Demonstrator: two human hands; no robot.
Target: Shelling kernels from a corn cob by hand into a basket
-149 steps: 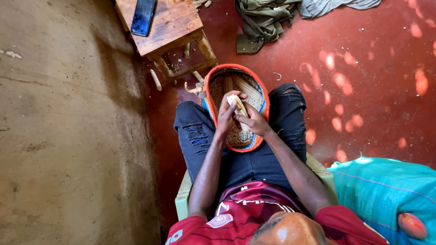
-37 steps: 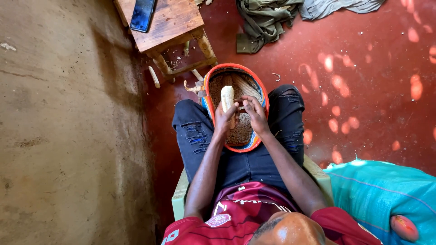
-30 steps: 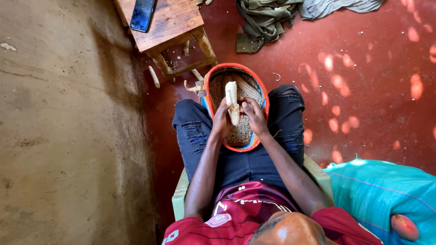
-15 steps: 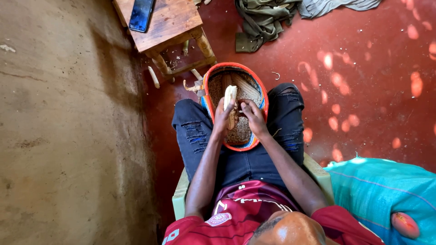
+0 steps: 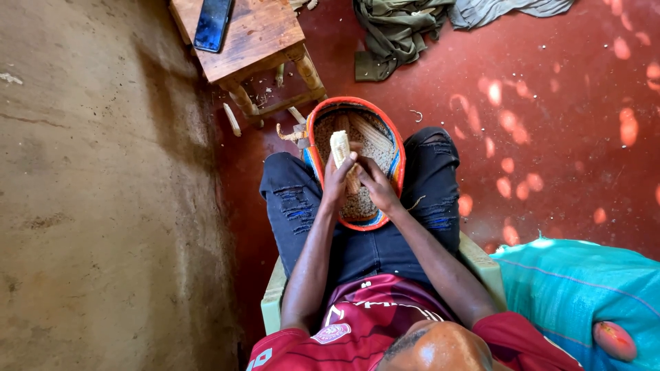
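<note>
wooden stool [image 5: 251, 38] at 11 o'clock, dark phone [image 5: 212, 24] lying flat on its top; pale cob scraps [image 5: 232, 119] on the red floor [image 5: 564, 137] just beside the stool legs; crumpled olive cloth [image 5: 395, 34] at 12 o'clock, grey cloth [image 5: 509, 9] touching it toward 1; teal woven sack [image 5: 584, 288] at 4 o'clock; bare earthen wall [image 5: 96, 206] along 9 o'clock
</note>
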